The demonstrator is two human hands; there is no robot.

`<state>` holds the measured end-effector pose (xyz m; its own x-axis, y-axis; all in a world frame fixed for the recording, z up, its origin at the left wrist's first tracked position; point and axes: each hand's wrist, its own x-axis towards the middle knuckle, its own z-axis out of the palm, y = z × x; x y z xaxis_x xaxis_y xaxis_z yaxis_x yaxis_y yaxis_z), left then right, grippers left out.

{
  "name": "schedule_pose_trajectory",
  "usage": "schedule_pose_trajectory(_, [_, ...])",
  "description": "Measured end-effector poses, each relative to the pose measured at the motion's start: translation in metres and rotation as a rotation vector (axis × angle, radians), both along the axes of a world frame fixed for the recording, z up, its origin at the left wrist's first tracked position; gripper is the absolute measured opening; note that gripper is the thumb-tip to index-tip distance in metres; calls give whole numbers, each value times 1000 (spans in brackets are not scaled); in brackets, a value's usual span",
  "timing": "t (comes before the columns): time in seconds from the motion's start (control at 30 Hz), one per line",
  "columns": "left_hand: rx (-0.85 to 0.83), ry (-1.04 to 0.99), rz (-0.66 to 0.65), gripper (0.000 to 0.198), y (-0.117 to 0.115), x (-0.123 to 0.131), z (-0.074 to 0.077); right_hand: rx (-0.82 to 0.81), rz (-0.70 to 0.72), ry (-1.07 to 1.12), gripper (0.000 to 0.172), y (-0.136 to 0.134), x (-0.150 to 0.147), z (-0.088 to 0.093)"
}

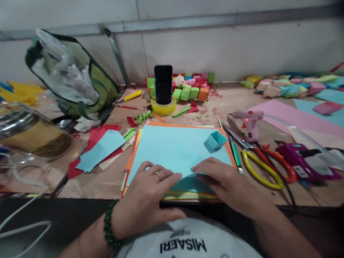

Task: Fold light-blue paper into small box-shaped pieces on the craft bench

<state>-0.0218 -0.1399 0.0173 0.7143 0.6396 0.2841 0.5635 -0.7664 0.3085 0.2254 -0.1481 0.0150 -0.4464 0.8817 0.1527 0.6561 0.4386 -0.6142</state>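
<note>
The light blue paper sheet [174, 150] lies on a stack of coloured paper sheets [228, 150], square to the table edge, its long axis seemingly running 9 to 3. The left hand [150, 190] presses flat at 7 o'clock, fingers spread. The right hand [223, 179] rests at 5 o'clock, fingers together on the turned-up near edge; whether it pinches is unclear. A small blue folded paper box [215, 140] sits at 2 o'clock, and yellow-and-red-handled scissors [258, 157] lie at 3.

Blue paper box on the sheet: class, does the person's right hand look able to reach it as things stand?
Probably yes. The blue paper box sits on the light blue sheet just beyond the right hand, with only bare paper between them; the scissors lie off to the side.
</note>
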Motion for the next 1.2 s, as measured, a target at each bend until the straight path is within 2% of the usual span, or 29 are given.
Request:
schedule_pose_trajectory(0.1, [-136, -10, 87, 22, 6, 1, -8, -59, -29, 7, 18, 2, 2, -1])
schedule_pose_trajectory(0.23, [-261, 4, 312, 30, 11, 4, -16, -26, -173, -82, 24, 7, 0, -8])
schedule_pose_trajectory(0.37, [-256, 114, 412, 23, 14, 8, -15, 20, -312, -176, 23, 14, -4, -13])
schedule_pose_trajectory(0.43, [-289, 130, 425, 16, 14, 9, -12, 56, -315, -201, 22, 17, -5, -14])
schedule_pose_trajectory(0.53, [-340, 154, 419, 13, 14, 8, -6, 65, -346, -244, 32, 19, -7, -15])
schedule_pose_trajectory(0.67, [-380, 197, 390, 13, 12, 5, 4, -32, -418, -257, 41, 19, -10, -14])
schedule_pose_trajectory(0.77, [-405, 215, 350, 14, 11, 1, 9, -86, -406, -228, 41, 16, -12, -13])
schedule_pose_trajectory(0.9, [-380, 187, 344, 16, 10, -1, 10, -114, -382, -181, 41, 11, -15, -8])
schedule_pose_trajectory(1.07, [-352, 224, 358, 11, 8, -1, 9, -246, -397, -203, 61, 9, -18, -5])
schedule_pose_trajectory(1.13, [-314, 230, 373, 22, 9, 2, 9, -254, -383, -218, 60, 9, -19, -5])
schedule_pose_trajectory(1.2, [-252, 231, 404, 42, 12, 8, 7, -227, -370, -227, 56, 9, -21, -7])
